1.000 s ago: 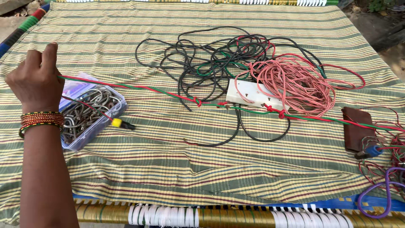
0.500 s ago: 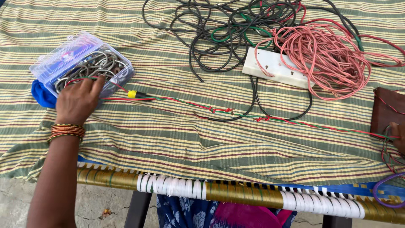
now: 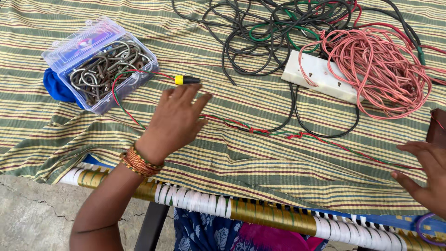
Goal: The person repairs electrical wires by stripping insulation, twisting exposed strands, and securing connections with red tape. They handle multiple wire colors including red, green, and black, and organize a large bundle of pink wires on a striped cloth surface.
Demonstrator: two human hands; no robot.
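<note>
A person's left hand (image 3: 179,118) hovers palm down over a green and yellow striped cloth (image 3: 241,162) spread on a woven cot (image 3: 260,216). Its fingers (image 3: 197,100) are spread apart and hold nothing. Just beyond the fingertips, slightly up and to the left, lies a small yellow and black plug (image 3: 186,80). The plug rests flat on the cloth, its long axis running left to right, black tip pointing right. From its yellow end a twisted red and green wire (image 3: 121,100) loops back toward a clear plastic box (image 3: 100,65) of metal hooks, then runs rightward under the hand across the cloth. The left hand is much the nearer of the two to the plug.

The right hand (image 3: 425,174) sits well apart at the right edge, fingers open and loosely curved, empty, resting near the cloth's front edge. Farther back lie a white switch board (image 3: 320,76), a pink wire coil (image 3: 381,69) and tangled black cables (image 3: 260,28).
</note>
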